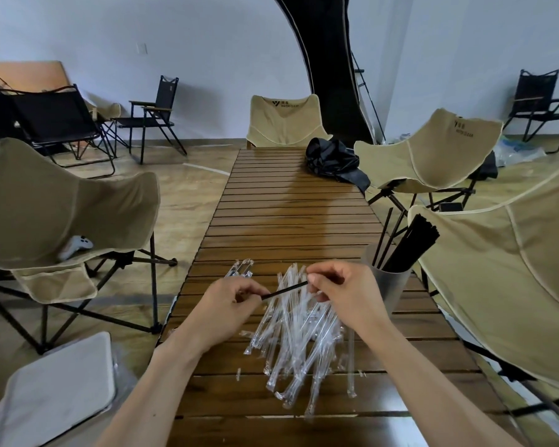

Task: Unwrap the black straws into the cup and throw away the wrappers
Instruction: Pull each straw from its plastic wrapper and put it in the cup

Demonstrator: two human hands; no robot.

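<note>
Both bare forearms reach forward; left hand (231, 304) and right hand (342, 287) each pinch, fingers curled, knuckles up.

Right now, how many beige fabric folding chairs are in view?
4: beige fabric folding chair left of the slatted wooden table, one at its far end, two on the right. None seem hidden.

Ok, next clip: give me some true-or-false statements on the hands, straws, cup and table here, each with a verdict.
1. Both hands, left and right, hold one black straw. True.
2. The cup is empty. False: it holds many black straws.
3. The cup stands right of the hands. True.
4. The clear wrappers lie on the floor. False: they lie piled on the wooden slat table.
5. A black bag lies at the table's far end. True.
</note>
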